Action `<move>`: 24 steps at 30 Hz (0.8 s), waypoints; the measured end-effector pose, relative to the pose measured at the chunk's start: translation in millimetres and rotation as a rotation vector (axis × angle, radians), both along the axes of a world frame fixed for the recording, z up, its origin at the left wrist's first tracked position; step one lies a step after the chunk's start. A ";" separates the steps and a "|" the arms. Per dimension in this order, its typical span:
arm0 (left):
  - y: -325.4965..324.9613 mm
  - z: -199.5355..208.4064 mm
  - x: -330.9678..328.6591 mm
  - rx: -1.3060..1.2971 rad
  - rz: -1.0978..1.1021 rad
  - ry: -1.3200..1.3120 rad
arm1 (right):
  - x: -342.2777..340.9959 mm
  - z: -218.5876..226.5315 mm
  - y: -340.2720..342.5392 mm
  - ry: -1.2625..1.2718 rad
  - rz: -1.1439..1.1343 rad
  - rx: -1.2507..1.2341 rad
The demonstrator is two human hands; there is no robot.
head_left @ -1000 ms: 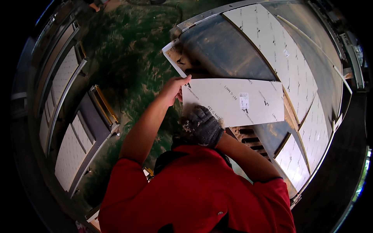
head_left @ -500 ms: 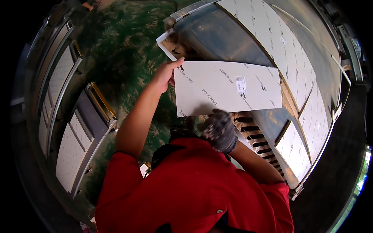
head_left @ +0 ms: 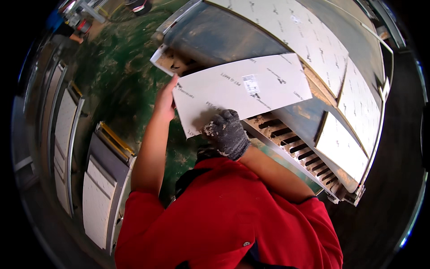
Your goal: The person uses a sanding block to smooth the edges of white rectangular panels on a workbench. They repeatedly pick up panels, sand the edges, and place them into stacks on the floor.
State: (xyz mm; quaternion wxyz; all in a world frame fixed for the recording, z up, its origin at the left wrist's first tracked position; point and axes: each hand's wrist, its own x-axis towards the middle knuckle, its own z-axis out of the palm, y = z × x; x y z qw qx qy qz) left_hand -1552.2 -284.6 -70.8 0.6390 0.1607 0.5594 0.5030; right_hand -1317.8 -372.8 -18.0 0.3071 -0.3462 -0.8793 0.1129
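Observation:
A white board (head_left: 233,85) with dark print and a small paper label tilts in front of me, its right end higher than its left. My bare left hand (head_left: 166,101) is closed on the board's left edge, thumb at the upper corner. At the near edge, my right hand (head_left: 227,133), in a dark grey dusty knit glove, is curled against the board. Whatever its fingers may hold is hidden beneath them. Beyond and below the board lies a machine bed (head_left: 233,33) with a dusty slotted grille (head_left: 300,145).
Larger printed white panels (head_left: 286,29) lie on the machine at the right, with a smaller panel (head_left: 342,145) nearer. At the left stand carts with stacked panels (head_left: 98,197). Dust covers the green floor (head_left: 121,76). Another person's arm (head_left: 74,36) shows at far left.
The board has moved left and tilted, its right end swinging up. Both my hands have moved left with it. My view has shifted, bringing in a person and a bucket at upper left.

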 end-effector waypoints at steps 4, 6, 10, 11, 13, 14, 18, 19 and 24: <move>-16.3 18.1 18.1 0.057 -0.017 -0.186 | 1.9 -11.2 2.4 0.018 -0.088 0.037; -29.1 18.5 28.9 0.042 -0.063 -0.263 | 2.9 -9.9 3.2 0.019 -0.067 0.000; -49.2 24.8 48.0 0.068 -0.073 -0.210 | 0.4 -11.1 2.7 0.021 -0.097 0.004; -48.6 27.2 48.1 0.076 -0.085 -0.247 | -1.0 -12.0 3.5 0.049 -0.102 0.005; -48.3 30.6 50.9 0.064 -0.054 -0.246 | -3.8 -13.9 3.5 0.102 -0.108 0.006; -47.9 31.0 51.6 0.058 -0.039 -0.246 | -3.8 -14.6 2.6 0.108 -0.101 -0.010; -47.7 22.3 45.5 0.097 -0.033 -0.297 | -4.3 -17.1 -2.6 0.127 -0.186 -0.023; -47.2 17.4 43.0 0.108 -0.041 -0.341 | -3.9 -18.6 -4.9 0.131 -0.237 -0.019; -46.2 10.9 40.2 0.120 -0.045 -0.286 | 24.1 -19.3 -4.4 0.080 -0.493 0.034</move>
